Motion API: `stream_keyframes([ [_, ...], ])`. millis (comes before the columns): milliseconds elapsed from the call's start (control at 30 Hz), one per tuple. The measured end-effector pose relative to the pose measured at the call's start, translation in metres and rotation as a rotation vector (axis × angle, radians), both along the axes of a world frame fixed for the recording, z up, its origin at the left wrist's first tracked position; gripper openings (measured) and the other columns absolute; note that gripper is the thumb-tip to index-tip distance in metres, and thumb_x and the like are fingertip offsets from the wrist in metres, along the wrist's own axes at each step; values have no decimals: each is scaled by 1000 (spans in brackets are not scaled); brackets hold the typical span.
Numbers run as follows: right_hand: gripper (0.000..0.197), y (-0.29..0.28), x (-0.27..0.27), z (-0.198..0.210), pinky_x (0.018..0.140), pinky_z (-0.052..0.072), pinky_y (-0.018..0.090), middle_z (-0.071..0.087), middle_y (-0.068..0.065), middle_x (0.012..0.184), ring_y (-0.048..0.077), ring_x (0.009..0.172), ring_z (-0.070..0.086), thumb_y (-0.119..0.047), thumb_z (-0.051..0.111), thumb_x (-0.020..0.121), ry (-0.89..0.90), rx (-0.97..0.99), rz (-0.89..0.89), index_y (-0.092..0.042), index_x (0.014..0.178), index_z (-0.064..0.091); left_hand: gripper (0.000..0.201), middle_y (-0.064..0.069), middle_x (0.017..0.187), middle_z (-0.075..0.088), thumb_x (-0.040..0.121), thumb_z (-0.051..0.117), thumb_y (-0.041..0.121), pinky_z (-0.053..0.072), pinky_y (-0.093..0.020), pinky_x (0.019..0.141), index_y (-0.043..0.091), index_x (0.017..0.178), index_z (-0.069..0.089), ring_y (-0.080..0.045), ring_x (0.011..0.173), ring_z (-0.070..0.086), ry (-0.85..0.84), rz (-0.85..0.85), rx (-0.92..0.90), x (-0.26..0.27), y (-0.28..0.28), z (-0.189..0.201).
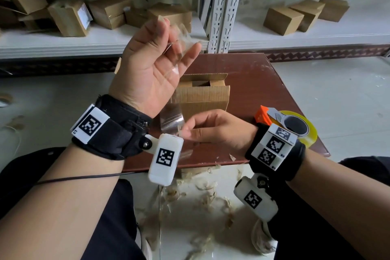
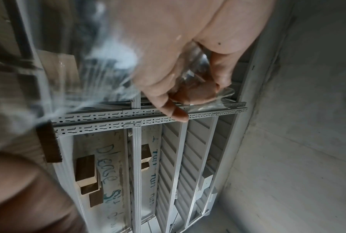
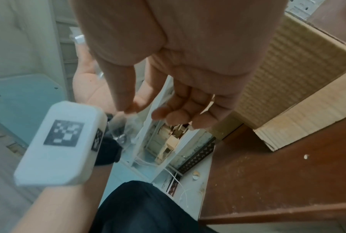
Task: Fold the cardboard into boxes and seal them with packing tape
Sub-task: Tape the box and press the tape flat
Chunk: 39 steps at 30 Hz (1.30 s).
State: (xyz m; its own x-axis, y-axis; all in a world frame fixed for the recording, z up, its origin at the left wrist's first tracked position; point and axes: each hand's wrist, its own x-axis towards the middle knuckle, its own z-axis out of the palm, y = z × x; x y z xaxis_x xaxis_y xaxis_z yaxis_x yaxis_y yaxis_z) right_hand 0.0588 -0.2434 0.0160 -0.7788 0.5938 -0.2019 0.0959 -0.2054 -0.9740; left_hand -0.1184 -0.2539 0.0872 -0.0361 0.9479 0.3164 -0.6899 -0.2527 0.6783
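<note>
A strip of clear packing tape [image 1: 172, 116] hangs between my hands above the brown table [image 1: 253, 82]. My left hand [image 1: 179, 36] is raised, palm toward me, and pinches the strip's crumpled upper end [image 2: 226, 93] between thumb and fingers. Lower down, my right hand [image 1: 186, 133] holds the bottom end [image 3: 118, 127] at its thumb and forefinger tips. Behind the tape stands a small cardboard box [image 1: 202, 97] with its top flaps up, also seen in the right wrist view [image 3: 287, 78]. The tape dispenser [image 1: 295, 124], orange-tipped with a yellowish roll, lies on the table behind my right wrist.
White shelves behind the table carry several folded boxes on the left [image 1: 109, 10] and on the right [image 1: 295, 15], split by a perforated metal upright [image 1: 223, 6]. Tape scraps [image 1: 206, 196] litter the floor between my knees. The table's near edge [image 3: 267, 216] is close to my legs.
</note>
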Motion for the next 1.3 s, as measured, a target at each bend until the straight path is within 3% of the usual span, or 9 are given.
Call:
stream_keyframes([
  [67, 7, 6, 4, 2, 63, 52, 15, 72, 0, 78, 5, 64, 65, -3, 65, 97, -6, 34, -30, -3, 91, 70, 28, 0, 77, 56, 106, 46, 14, 50, -46, 101, 13, 85, 64, -14, 74, 55, 13, 13, -3, -5, 0, 0],
  [233, 8, 16, 13, 9, 108, 47, 44, 79, 12, 105, 19, 101, 73, -13, 71, 95, -43, 137, -50, -9, 102, 73, 36, 3, 76, 56, 107, 44, 15, 48, -47, 106, 15, 82, 70, -12, 73, 53, 12, 47, 5, -21, 2, -4],
  [333, 19, 21, 25, 10, 98, 54, 36, 78, 20, 107, 24, 101, 75, -2, 69, 94, -46, 175, -57, -6, 112, 72, 22, 4, 81, 56, 103, 54, 17, 48, -47, 105, 16, 85, 69, -12, 77, 51, -11, 48, 1, -34, 2, -6],
  [500, 37, 22, 48, 2, 101, 50, 62, 76, 27, 107, 39, 101, 75, -8, 79, 84, -55, 188, -90, -1, 117, 65, 34, 5, 85, 53, 107, 48, 17, 48, -45, 108, 20, 82, 71, -9, 77, 55, 7, 110, -32, -54, 2, -11],
  [667, 37, 15, 68, 0, 76, 58, 45, 72, 28, 83, 44, 89, 76, -16, 84, 80, -17, 334, -235, -6, 95, 51, 18, 7, 85, 54, 98, 64, 21, 50, -39, 98, 23, 82, 71, -8, 74, 49, 130, 187, -54, -66, 3, -14],
  [767, 44, 14, 77, 3, 73, 50, 72, 67, 43, 86, 67, 89, 65, -29, 91, 77, 55, 337, -246, -16, 89, 52, 18, 4, 82, 57, 99, 63, 15, 47, -34, 87, 21, 84, 69, -10, 72, 49, 198, 286, -80, -71, 5, -18],
  [967, 27, 20, 89, 9, 69, 60, 33, 66, 10, 75, 22, 67, 68, -26, 87, 79, 277, 126, -226, -17, 94, 67, 14, 3, 80, 62, 94, 69, 15, 44, -27, 72, 23, 84, 73, -11, 74, 54, 319, 454, -175, -75, 11, -30],
  [1133, 19, 26, 89, 11, 75, 44, 41, 59, -1, 72, 14, 58, 59, -30, 83, 81, 387, -103, -261, -21, 98, 78, 11, 3, 79, 65, 93, 73, 16, 41, -25, 67, 22, 85, 75, -11, 72, 56, 387, 524, -263, -76, 16, -37],
  [1300, 23, 32, 81, 17, 68, 59, 28, 59, -8, 74, 3, 57, 58, -32, 59, 94, 466, -343, -459, -18, 93, 77, 3, 5, 82, 67, 95, 72, 18, 42, -24, 69, 19, 92, 72, -8, 75, 59, 422, 527, -307, -76, 18, -44],
])
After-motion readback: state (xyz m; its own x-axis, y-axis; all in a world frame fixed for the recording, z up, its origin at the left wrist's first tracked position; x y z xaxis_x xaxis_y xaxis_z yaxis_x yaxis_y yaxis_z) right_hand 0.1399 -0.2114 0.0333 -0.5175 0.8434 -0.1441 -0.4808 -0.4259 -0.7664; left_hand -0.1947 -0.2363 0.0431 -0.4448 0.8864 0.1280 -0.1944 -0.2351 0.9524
